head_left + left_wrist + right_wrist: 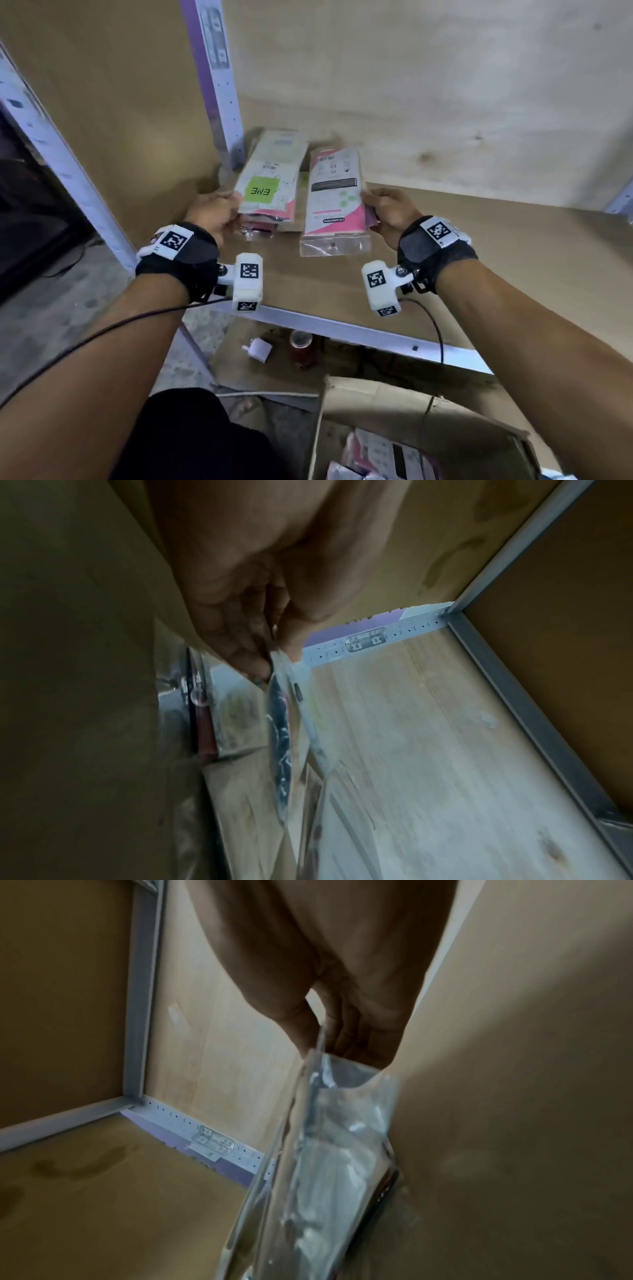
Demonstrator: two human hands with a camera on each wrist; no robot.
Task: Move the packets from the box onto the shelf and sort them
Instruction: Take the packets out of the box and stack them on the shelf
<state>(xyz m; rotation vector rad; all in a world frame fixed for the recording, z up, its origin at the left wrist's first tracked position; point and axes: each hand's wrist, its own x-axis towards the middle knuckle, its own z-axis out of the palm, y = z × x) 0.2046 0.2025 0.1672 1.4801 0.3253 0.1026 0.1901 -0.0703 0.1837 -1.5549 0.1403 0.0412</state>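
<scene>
Fingers [240,647] of each hand pinched a packet edge over two piles on the shelf [462,246]; more packets [387,452] remained in the box [428,407], job partway.

A brown shelf board [479,246] with a pale metal front edge fills the frame's middle; two piles of packets lie on it, one [270,178] centre-left, another [334,202] just right of it

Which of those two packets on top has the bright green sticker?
The one on the left, pinched by the left hand; its green square reads "ENE". The packet on the right, in the right hand, shows pink corners and a dark band instead.
</scene>
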